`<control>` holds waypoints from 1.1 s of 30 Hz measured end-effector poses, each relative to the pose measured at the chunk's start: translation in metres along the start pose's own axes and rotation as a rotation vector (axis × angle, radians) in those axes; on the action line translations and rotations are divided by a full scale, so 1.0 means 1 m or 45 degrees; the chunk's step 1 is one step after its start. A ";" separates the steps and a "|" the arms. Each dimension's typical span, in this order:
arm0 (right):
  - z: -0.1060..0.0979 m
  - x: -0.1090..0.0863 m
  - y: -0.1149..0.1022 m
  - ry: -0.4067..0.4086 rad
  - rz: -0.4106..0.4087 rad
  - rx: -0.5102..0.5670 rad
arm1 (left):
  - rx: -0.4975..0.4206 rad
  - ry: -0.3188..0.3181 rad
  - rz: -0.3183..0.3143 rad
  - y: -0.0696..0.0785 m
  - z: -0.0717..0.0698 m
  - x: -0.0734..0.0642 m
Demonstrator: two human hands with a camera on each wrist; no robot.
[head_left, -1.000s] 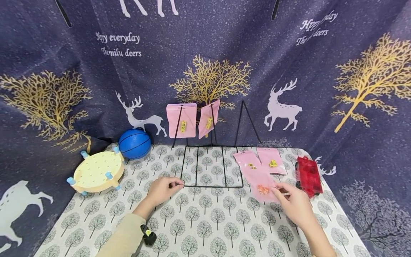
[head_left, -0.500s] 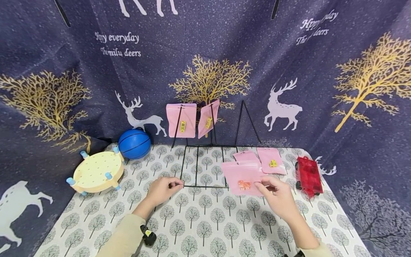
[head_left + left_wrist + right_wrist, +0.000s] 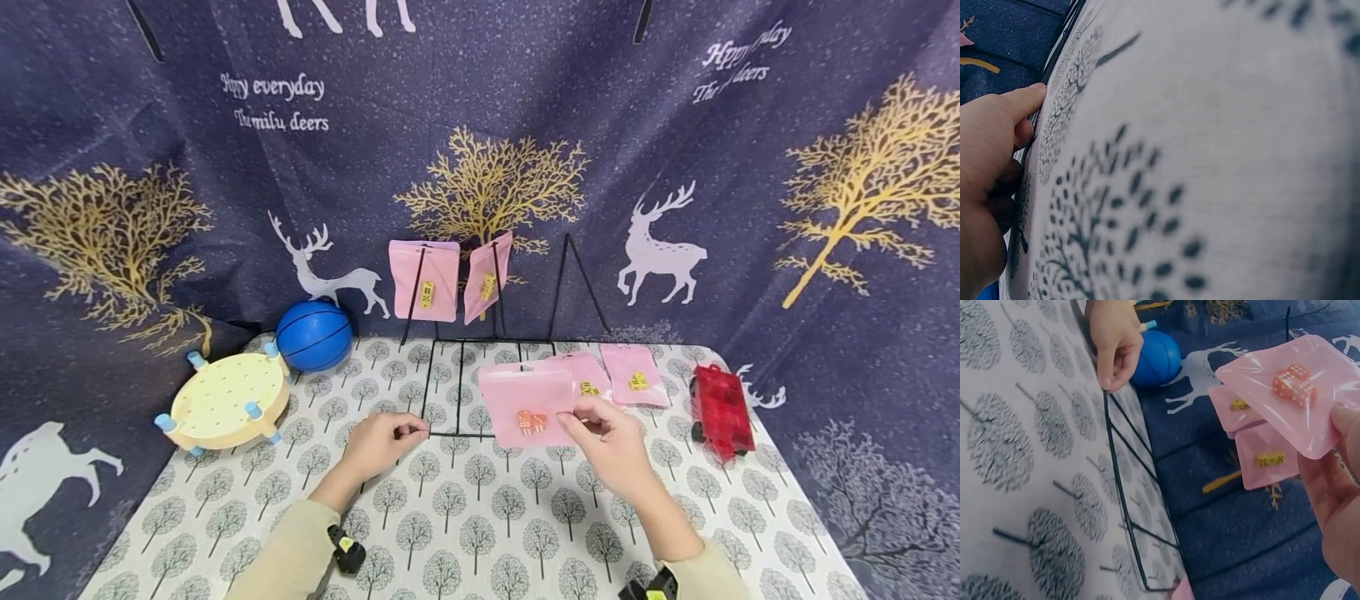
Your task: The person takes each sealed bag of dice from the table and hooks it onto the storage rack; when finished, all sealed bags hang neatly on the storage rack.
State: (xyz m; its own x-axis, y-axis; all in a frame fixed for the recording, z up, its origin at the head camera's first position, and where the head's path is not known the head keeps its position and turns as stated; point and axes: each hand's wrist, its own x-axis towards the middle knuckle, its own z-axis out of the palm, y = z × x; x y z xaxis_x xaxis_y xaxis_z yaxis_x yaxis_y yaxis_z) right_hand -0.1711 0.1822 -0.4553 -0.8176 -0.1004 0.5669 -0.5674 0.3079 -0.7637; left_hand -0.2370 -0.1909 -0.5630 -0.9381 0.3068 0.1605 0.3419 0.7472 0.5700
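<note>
My right hand (image 3: 618, 450) pinches the right edge of a pink zip bag (image 3: 501, 400) and holds it up over the right part of a black wire display rack (image 3: 459, 387). Orange dice (image 3: 1294, 386) with white dots show through the bag. At the rack's front left corner, the thumb and index finger of my left hand (image 3: 381, 447) pinch the wire, as the right wrist view shows. Two pink bags with yellow dice hang from the rack's left hook (image 3: 424, 282) and middle bag (image 3: 487, 279) position. Its right prong (image 3: 558, 279) carries no bag.
Two more pink bags with yellow dice lie on the table at right, one partly covered (image 3: 588, 367), one farther right (image 3: 630, 362). A red plaid-looking toy cart (image 3: 722, 412) stands beyond them. A blue ball (image 3: 315, 336) and a yellow pegged stool (image 3: 228, 400) sit at left.
My right hand has lifted the bag of orange dice off the other bags and carried it left toward the rack. My left hand has stayed at the rack's corner.
</note>
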 end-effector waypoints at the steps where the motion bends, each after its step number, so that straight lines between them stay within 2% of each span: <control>1: 0.002 0.002 0.000 0.007 0.011 0.010 | 0.001 0.003 0.003 0.000 0.000 0.000; 6: 0.011 0.013 -0.003 0.015 0.025 0.083 | 0.001 0.012 0.016 0.001 -0.001 -0.001; 13: 0.023 0.024 -0.008 0.048 0.096 0.084 | 0.001 0.012 -0.002 0.004 -0.003 -0.002; 19: 0.028 0.032 -0.017 0.027 0.149 0.091 | -0.006 0.008 -0.004 0.003 -0.002 -0.002; 27: 0.033 0.036 -0.003 0.035 0.188 0.174 | -0.010 0.011 0.013 0.003 -0.002 -0.002; 33: 0.035 0.043 -0.001 0.037 0.238 0.147 | 0.001 -0.007 -0.010 0.003 -0.003 -0.002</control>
State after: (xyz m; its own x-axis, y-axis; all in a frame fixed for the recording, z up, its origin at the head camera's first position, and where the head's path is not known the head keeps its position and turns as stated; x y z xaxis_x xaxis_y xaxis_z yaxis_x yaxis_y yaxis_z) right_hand -0.2090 0.1444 -0.4409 -0.9073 -0.0242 0.4197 -0.4152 0.2080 -0.8856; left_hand -0.2342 -0.1905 -0.5592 -0.9406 0.3038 0.1515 0.3342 0.7500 0.5708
